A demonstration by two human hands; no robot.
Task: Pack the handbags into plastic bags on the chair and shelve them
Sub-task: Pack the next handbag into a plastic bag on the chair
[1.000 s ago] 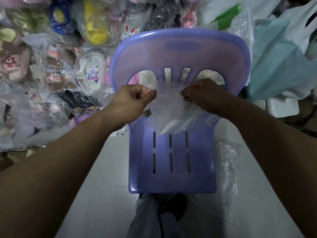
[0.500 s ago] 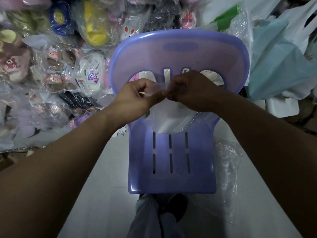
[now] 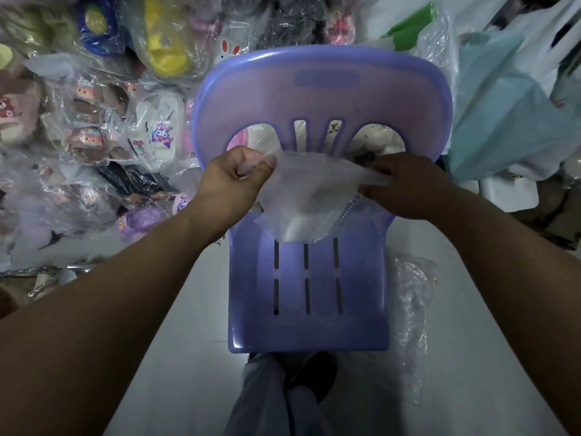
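The left hand [image 3: 234, 180] and right hand [image 3: 405, 187], both with fingers curled tight, pinch the mouth of a thin, cloudy, crinkled plastic bag [image 3: 314, 180] and hold it stretched between them. Inside sits a smooth white handbag [image 3: 298, 228] with a fine beaded chain [image 3: 344, 215], resting at the back of the slotted seat of a glossy purple moulded plastic chair [image 3: 314, 309]. Crumpled clear plastic sleeves [image 3: 408, 309] lie on the floor beside the chair.

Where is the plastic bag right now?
Head view, centre: the plastic bag hangs between the left hand and right hand, over the rear of the purple chair seat.
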